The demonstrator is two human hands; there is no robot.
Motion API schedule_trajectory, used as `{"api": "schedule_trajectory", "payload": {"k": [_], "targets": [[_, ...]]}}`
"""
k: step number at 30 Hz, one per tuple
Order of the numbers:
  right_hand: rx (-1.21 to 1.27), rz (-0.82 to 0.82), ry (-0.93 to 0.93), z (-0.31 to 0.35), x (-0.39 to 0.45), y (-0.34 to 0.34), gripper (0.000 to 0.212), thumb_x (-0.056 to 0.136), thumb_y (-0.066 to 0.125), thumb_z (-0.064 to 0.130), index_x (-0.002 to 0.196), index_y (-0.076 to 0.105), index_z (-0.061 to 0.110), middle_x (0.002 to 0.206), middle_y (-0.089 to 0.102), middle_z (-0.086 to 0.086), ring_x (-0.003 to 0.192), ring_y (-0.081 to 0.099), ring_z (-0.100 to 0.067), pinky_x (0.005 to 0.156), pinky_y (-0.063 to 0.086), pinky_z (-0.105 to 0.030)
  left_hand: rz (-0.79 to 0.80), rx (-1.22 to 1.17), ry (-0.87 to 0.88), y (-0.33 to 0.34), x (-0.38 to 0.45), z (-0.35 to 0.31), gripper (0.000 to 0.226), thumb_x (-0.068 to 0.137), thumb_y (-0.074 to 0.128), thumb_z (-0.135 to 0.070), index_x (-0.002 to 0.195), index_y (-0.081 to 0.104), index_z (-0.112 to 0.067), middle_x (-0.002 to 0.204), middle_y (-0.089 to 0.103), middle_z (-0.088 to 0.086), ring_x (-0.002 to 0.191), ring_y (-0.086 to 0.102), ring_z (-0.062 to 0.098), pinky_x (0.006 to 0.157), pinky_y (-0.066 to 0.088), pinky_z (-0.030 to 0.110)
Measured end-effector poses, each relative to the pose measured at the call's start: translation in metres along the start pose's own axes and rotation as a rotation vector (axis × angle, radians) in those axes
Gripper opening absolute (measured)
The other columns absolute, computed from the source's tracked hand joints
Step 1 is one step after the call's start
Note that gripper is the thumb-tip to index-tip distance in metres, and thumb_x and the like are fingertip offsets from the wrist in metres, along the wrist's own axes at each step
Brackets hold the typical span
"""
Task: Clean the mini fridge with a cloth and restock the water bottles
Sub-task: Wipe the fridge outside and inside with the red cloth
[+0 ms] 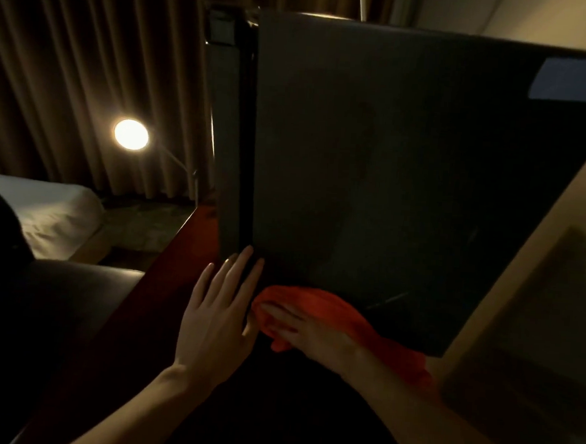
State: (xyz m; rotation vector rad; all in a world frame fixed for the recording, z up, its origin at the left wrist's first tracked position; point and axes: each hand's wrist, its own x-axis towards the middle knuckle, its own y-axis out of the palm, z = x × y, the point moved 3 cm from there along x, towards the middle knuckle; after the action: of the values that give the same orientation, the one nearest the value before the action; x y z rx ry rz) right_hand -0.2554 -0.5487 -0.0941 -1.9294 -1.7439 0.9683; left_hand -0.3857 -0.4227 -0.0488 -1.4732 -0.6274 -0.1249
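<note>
The black mini fridge fills the middle and right of the head view, its dark door face towards me. My left hand lies flat with straight fingers against the lower left corner of the door. My right hand presses an orange-red cloth against the bottom edge of the door, fingers stretched over the cloth. The cloth trails to the right past my wrist. No water bottles are in sight.
The fridge stands on a dark red-brown surface. A lit lamp glows at the left before brown curtains. A bed with white linen lies at the lower left. A beige wall stands at the right.
</note>
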Motion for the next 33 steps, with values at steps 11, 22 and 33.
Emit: {"api": "schedule_trajectory", "payload": {"k": [11, 22, 33], "targets": [[0.4, -0.566, 0.935, -0.088, -0.075, -0.056, 0.096, 0.068, 0.071, 0.019, 0.149, 0.024, 0.043, 0.158, 0.008, -0.011, 0.144, 0.012, -0.037, 0.101, 0.038, -0.058, -0.045, -0.075, 0.052, 0.0, 0.002, -0.018, 0.083, 0.082, 0.058, -0.037, 0.155, 0.019, -0.024, 0.164, 0.008, 0.001, 0.148, 0.016, 0.02, 0.12, 0.004, 0.038], [0.513, -0.382, 1.228, -0.116, -0.179, -0.016, 0.1, 0.088, 0.06, 0.031, 0.139, -0.022, 0.057, 0.157, -0.028, -0.001, 0.144, -0.02, -0.029, 0.114, 0.018, -0.058, -0.021, -0.065, 0.126, 0.018, -0.006, -0.046, 0.085, 0.078, 0.056, -0.04, 0.154, 0.024, -0.023, 0.164, 0.013, 0.003, 0.146, 0.026, 0.023, 0.119, 0.012, 0.042], [0.57, -0.056, 0.561, -0.014, -0.088, 0.031, 0.087, 0.092, 0.053, 0.015, 0.148, -0.004, 0.05, 0.147, -0.033, 0.006, 0.134, -0.028, -0.02, 0.113, 0.022, -0.053, -0.04, -0.073, 0.11, 0.013, 0.006, -0.045, 0.087, 0.08, 0.063, -0.035, 0.155, 0.02, -0.025, 0.164, 0.006, 0.001, 0.148, 0.017, 0.022, 0.12, 0.012, 0.044]]}}
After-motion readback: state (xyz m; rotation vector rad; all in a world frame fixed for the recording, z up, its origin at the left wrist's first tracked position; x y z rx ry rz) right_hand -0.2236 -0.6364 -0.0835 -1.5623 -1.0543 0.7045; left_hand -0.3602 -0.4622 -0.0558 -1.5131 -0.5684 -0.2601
